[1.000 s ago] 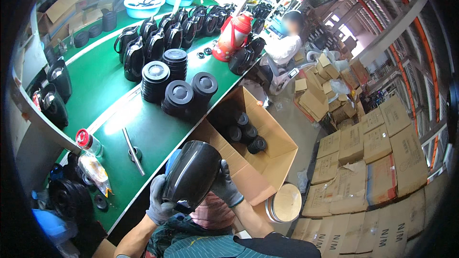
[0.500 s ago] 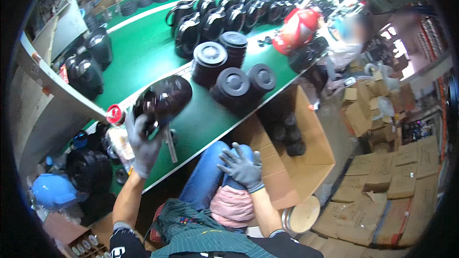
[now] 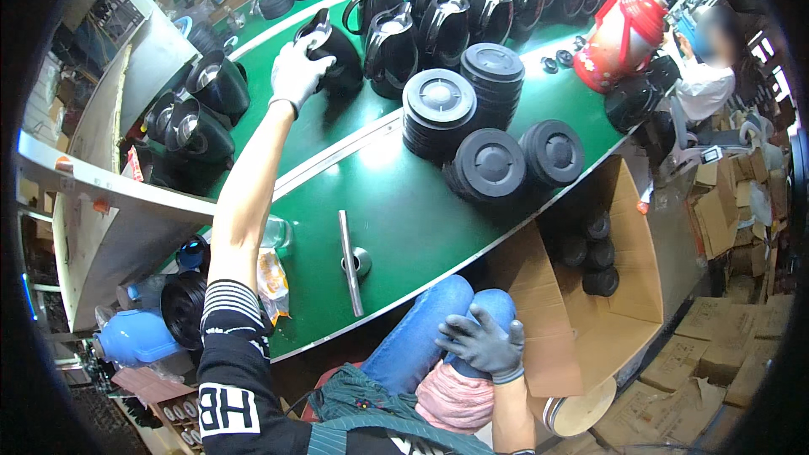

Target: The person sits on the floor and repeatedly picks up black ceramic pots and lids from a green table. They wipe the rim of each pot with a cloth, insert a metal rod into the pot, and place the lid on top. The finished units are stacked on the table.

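My left hand (image 3: 299, 72), in a pale grey glove, reaches far across the green table. Its fingers close round the upper part of a glossy black jug (image 3: 340, 59), which stands upright at the left end of the rows of black jugs (image 3: 390, 50). The far side of that grip is hidden by the hand. My right hand (image 3: 489, 344), in a darker grey glove, rests on my knee with fingers spread and holds nothing. Stacked black round lids (image 3: 439, 99) stand on the table between the two hands.
A metal bar tool (image 3: 350, 261) stands near the table's front edge. A red-and-white thermos (image 3: 619, 42) is at the right, with another person (image 3: 706, 80) beyond. More dark jugs (image 3: 198, 131) stand left. An open cardboard box (image 3: 619, 312) with black round pieces sits by my right knee.
My left hand has moved forward from the near left to the jug rows, taking the dark jug there and setting it upright. My right hand stays on my knee. The view has shifted.
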`<state>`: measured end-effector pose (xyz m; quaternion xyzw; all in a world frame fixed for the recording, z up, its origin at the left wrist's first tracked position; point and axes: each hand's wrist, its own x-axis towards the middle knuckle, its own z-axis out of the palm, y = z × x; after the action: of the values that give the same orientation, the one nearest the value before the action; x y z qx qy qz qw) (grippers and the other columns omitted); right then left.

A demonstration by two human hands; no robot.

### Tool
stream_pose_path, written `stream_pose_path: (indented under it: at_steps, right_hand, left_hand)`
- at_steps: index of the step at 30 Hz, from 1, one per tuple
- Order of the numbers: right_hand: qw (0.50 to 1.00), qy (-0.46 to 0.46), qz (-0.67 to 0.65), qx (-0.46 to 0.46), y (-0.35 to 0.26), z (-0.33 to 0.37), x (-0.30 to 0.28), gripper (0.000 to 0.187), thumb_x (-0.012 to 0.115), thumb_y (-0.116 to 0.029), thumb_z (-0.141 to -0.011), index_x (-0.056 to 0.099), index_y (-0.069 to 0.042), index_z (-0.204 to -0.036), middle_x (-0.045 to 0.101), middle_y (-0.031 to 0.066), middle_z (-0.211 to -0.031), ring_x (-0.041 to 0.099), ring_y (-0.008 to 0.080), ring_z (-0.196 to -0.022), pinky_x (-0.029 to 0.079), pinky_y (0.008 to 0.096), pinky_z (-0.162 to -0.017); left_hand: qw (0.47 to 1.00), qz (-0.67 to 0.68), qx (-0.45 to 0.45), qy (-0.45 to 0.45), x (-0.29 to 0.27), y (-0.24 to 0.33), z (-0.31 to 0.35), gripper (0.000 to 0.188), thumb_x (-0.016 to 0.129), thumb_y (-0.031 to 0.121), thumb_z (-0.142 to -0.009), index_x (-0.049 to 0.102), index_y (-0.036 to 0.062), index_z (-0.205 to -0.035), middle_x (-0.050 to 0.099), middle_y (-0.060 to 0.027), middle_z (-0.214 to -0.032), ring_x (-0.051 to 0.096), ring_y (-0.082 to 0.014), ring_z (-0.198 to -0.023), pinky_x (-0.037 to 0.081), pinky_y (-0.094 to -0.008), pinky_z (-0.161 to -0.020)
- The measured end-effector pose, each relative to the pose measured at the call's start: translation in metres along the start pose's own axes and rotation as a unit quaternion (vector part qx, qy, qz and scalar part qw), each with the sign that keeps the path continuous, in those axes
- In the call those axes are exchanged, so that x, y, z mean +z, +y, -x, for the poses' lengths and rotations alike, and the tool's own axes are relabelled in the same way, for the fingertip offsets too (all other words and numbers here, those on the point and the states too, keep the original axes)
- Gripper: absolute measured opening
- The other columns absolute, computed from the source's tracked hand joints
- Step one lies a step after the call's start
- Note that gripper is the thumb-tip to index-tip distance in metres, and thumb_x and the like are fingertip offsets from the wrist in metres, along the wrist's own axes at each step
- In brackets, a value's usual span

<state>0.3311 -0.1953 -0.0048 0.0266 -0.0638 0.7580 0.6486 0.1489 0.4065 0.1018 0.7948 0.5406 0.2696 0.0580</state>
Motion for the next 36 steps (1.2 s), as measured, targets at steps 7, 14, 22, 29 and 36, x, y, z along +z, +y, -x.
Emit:
stream_pose_path:
  at_steps: [7,14,22,29,36]
  right_hand:
    - [1.0,0.022,-0.001,-0.002,-0.005,-0.003,0.003,0.086,0.044,-0.066,-0.108,0.026,-0.013,-0.174,0.021,0.0305,-0.178,0.016,0.0491,-0.166,0.0,0.0675,-0.133]
    - [0.999,0.039,0.019,-0.004,-0.003,-0.005,0.007,0.083,0.04,-0.065,-0.11,0.026,-0.012,-0.174,0.022,0.0323,-0.176,0.015,0.0497,-0.166,0.001,0.0706,-0.132]
    - [0.997,0.066,0.041,-0.003,-0.003,-0.006,0.015,0.083,0.04,-0.064,-0.111,0.025,-0.012,-0.174,0.023,0.0323,-0.176,0.018,0.0504,-0.165,0.003,0.0699,-0.132]
    - [0.986,0.069,0.154,0.017,0.005,-0.012,0.016,0.081,0.039,-0.06,-0.112,0.024,-0.009,-0.174,0.03,0.0289,-0.175,0.025,0.0454,-0.164,0.011,0.0649,-0.134]
    - [0.759,0.089,0.643,-0.046,0.029,-0.096,0.12,0.053,0.067,-0.013,-0.104,0.056,0.001,-0.154,0.063,0.0163,-0.152,0.056,0.0275,-0.145,0.039,0.0384,-0.124]
  left_hand:
    - [0.979,-0.02,0.165,0.122,0.027,-0.016,-0.012,0.074,0.082,0.044,-0.09,0.059,0.0182,-0.156,0.05,-0.027,-0.162,0.052,-0.0443,-0.145,0.045,-0.0524,-0.118]
    - [0.938,-0.327,0.012,0.115,-0.043,-0.099,-0.015,0.063,0.075,0.048,-0.092,0.063,0.01,-0.14,0.066,-0.0148,-0.139,0.057,-0.0349,-0.135,0.043,-0.0551,-0.112]
    - [0.924,-0.363,0.005,0.119,-0.057,-0.17,-0.008,0.028,0.052,0.019,-0.105,0.078,0.0188,-0.115,0.078,-0.0079,-0.11,0.075,-0.0294,-0.105,0.06,-0.0475,-0.086]
    - [0.94,-0.307,0.125,0.075,-0.105,-0.124,0.032,0.018,0.074,0.019,-0.09,0.078,0.0135,-0.106,0.074,-0.0117,-0.104,0.069,-0.0325,-0.099,0.057,-0.0469,-0.087]
    - [0.931,-0.104,0.344,0.061,-0.237,0.057,0.168,0.04,0.074,0.005,-0.089,0.075,0.0114,-0.129,0.074,-0.0119,-0.1,0.071,-0.0343,-0.095,0.055,-0.0473,-0.085]
